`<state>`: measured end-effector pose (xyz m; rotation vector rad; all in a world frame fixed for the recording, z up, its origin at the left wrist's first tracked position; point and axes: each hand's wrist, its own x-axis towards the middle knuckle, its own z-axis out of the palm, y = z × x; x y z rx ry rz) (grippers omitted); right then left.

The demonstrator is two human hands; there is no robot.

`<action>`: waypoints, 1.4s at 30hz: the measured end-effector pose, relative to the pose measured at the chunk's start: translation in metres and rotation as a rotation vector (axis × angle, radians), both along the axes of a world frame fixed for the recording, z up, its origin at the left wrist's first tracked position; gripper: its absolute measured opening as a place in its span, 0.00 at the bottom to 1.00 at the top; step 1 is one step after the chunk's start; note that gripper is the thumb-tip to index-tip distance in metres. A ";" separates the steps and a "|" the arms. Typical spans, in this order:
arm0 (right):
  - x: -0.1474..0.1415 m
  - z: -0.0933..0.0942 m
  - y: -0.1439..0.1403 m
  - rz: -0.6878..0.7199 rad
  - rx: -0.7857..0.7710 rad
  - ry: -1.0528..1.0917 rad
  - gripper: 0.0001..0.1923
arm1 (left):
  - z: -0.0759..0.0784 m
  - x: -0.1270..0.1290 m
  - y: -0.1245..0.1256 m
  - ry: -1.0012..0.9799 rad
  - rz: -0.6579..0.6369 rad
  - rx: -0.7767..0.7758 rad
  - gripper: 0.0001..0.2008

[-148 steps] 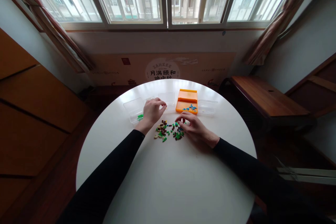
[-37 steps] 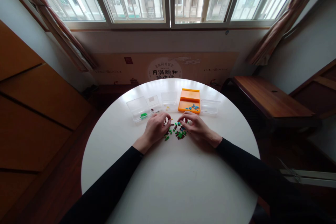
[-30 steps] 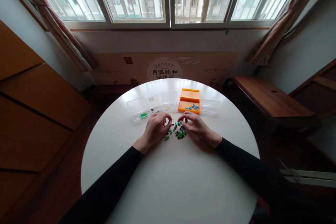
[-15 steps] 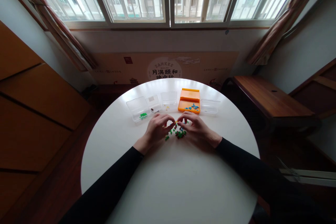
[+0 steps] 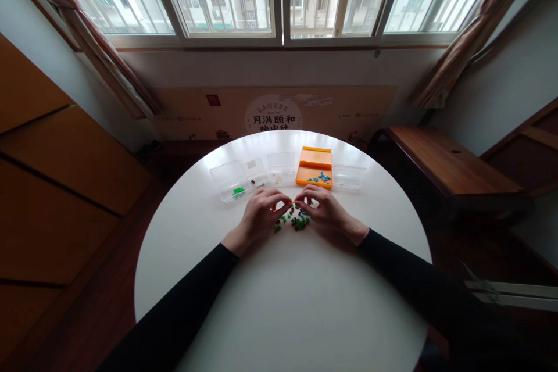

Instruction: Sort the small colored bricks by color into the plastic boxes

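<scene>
Small yellow piece (image 5: 293,203) sits pinched between both hands just above the loose pile of small hard plastic pieces (image 5: 293,220), centre of the round white table (image 5: 283,314). Left hand (image 5: 260,216) has closed in on right hand (image 5: 323,214) vs. a sec ago; fingertips now meet on the piece. Behind: clear boxes (image 5: 231,180), glossy orange tray (image 5: 314,168) w/ blue bits.
</scene>
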<state>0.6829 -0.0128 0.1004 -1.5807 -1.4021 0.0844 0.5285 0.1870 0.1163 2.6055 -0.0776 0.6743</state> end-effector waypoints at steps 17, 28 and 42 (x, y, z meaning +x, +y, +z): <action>-0.003 0.009 -0.002 -0.012 -0.053 0.027 0.06 | 0.020 0.057 0.045 -0.049 0.378 0.162 0.07; -0.001 0.008 -0.003 0.004 -0.036 0.023 0.06 | 0.016 0.027 0.030 -0.088 0.354 0.180 0.11; 0.001 0.002 -0.003 0.006 -0.004 0.024 0.06 | 0.003 -0.007 0.017 0.012 0.235 0.060 0.08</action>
